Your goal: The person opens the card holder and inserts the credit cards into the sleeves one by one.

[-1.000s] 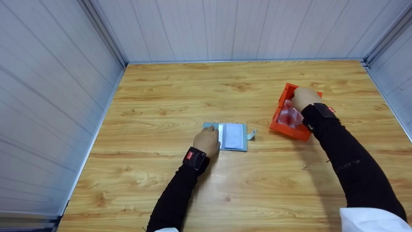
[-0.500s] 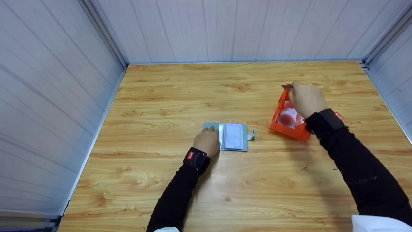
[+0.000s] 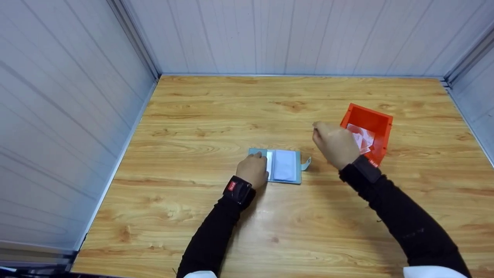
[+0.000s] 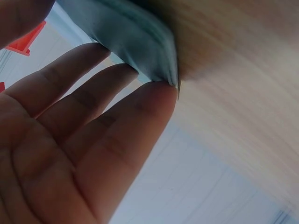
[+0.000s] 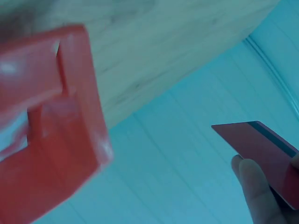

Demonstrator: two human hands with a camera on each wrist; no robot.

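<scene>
Under me the wood-grain table (image 3: pixel 200 173) spreads out, and I reach over it from its near edge, my left sleeve (image 3: pixel 210 235) slanting toward the middle, my right sleeve (image 3: pixel 409 224) angling up and inward. The red bin (image 3: pixel 370 117) sits toward the table's far right corner, with printed slips (image 3: pixel 361 137) inside. Just left of midway between the side edges, the pale-blue card holder (image 3: pixel 285 166) lies spread flat, its clasp tab pointing to the right edge. My left hand (image 3: pixel 251 170) is relaxed, palm down, fingers lying across the holder's left cover with the tips at its edge. My right hand (image 3: pixel 336 144) hangs above the table between bin and holder, fingers and thumb pinching a red card (image 5: pixel 264 151) with a dark stripe.
</scene>
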